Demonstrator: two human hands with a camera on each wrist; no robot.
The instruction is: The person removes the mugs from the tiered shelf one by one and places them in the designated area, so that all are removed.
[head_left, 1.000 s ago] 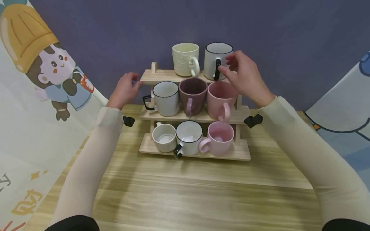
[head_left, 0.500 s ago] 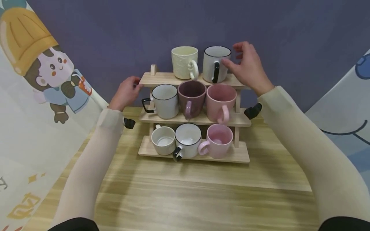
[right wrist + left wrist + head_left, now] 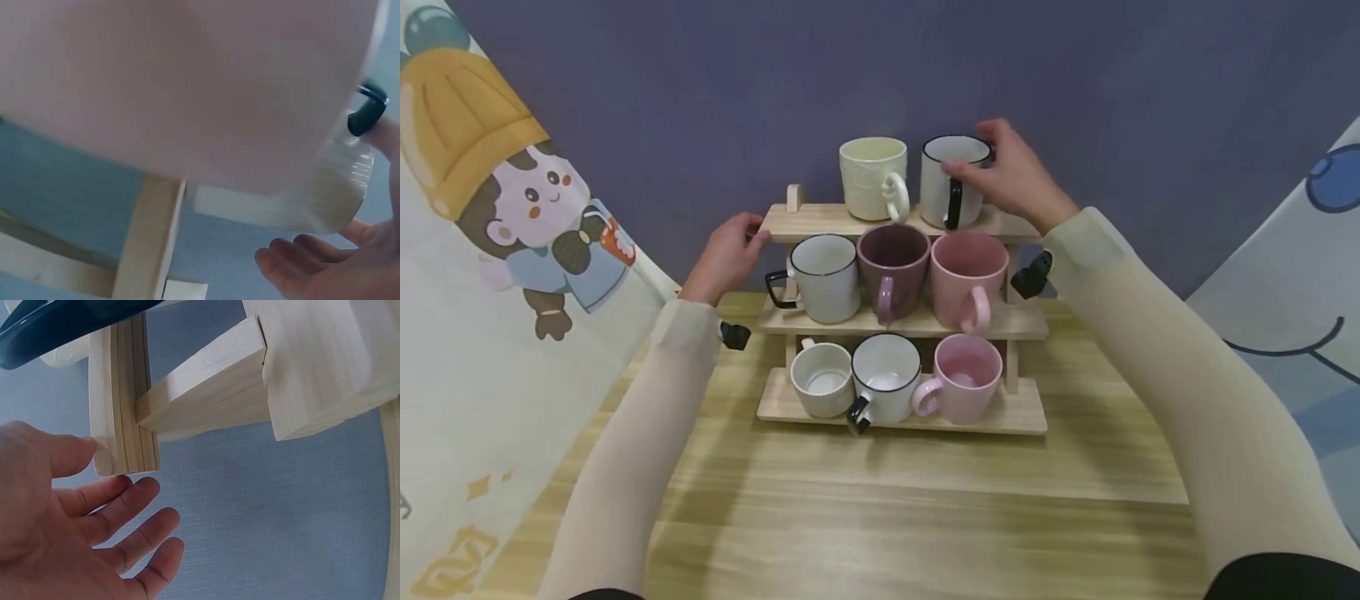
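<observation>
The right hand [image 3: 1013,171] is grasping the black-rimmed white mug [image 3: 935,194] on the top shelf [image 3: 820,218], its thumb crossing the front below the rim and its forefinger reaching behind, the remaining fingers hanging loose. The mug is sitting directly left of that palm, its long axis standing upright, and its black handle [image 3: 954,206] is facing the person, just under the thumb. The pale yellow mug [image 3: 862,182] is standing farther left, not touching it. The left hand [image 3: 726,254], well apart from both mugs, is relaxing its fingers and resting its thumb on the shelf's left end
</observation>
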